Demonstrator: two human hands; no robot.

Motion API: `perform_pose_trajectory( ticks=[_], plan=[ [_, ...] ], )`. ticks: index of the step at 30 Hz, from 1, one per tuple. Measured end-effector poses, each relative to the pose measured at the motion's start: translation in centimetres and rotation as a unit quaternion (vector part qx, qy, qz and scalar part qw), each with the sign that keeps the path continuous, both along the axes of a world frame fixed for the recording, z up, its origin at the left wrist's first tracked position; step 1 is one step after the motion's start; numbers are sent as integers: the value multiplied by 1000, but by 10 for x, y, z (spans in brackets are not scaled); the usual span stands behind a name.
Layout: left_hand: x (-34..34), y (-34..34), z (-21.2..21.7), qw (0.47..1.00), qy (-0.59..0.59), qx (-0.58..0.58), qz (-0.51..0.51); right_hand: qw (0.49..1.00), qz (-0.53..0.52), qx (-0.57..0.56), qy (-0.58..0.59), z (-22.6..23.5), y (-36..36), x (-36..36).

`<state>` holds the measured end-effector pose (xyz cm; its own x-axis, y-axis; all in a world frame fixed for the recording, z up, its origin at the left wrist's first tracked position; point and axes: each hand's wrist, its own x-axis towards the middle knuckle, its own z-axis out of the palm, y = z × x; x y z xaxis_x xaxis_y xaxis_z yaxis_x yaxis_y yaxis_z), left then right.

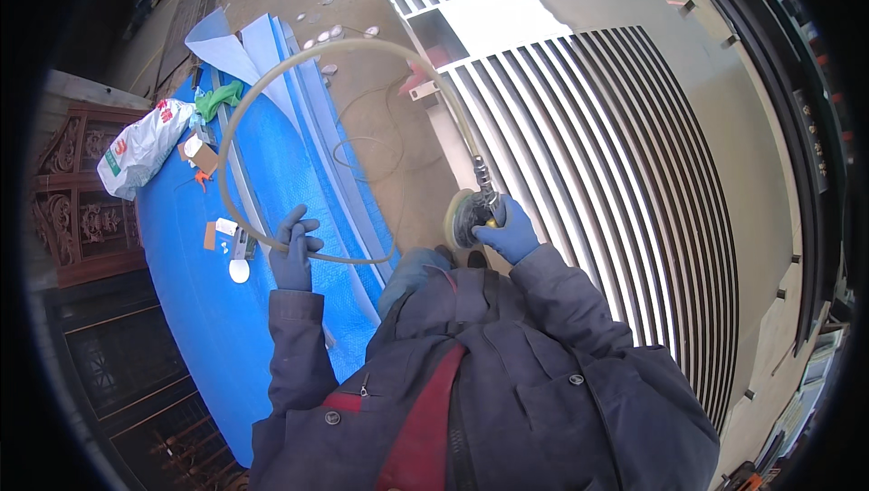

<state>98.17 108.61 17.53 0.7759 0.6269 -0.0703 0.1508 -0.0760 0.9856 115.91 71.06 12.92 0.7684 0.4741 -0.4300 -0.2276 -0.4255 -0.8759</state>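
A pneumatic disc sander [468, 218] with a round pad is in my right hand [510, 230], which wears a blue-grey glove and is closed round the tool's body. From its metal coupling [484, 176] a clear, yellowish air hose [341, 45] rises and arcs over to the left. The hose comes round to my gloved left hand [291, 251], where it runs across the palm with the fingers loosely curled about it. Just right of the sander stands a panel of light slats [579, 192] with dark gaps between them. The sander's pad is apart from the slats.
On the left, a surface covered in blue sheeting [195, 283] bears a white plastic bag [145, 149], a green cloth [219, 100], small boxes and a long metal strip. Round discs [330, 69] litter the floor beyond. Carved dark wood furniture [90, 192] stands at far left.
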Motion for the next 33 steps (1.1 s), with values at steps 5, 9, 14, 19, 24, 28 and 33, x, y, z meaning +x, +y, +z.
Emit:
perform_pose_trajectory(
  ticks=[5,9,14,19,24,28,33],
  plan=[
    [-51,116,-80,905,402,133,-38,941,-108,-166,-273,-25,-6,33],
    [-63,142,-110,620,521,417,-412,907,-61,-252,-331,-41,23,65],
    [87,145,-150,886,334,279,-162,885,40,-357,-297,-74,87,101],
    [202,53,-135,869,163,236,-403,893,66,-381,-230,-96,126,124],
    [256,-2,-138,862,156,116,-468,898,53,-394,-186,-94,134,119],
    [294,4,-162,859,198,56,-469,896,65,-403,-176,-90,123,111],
    [317,8,-162,832,291,-10,-472,908,13,-343,-240,-99,115,121]
  ],
)
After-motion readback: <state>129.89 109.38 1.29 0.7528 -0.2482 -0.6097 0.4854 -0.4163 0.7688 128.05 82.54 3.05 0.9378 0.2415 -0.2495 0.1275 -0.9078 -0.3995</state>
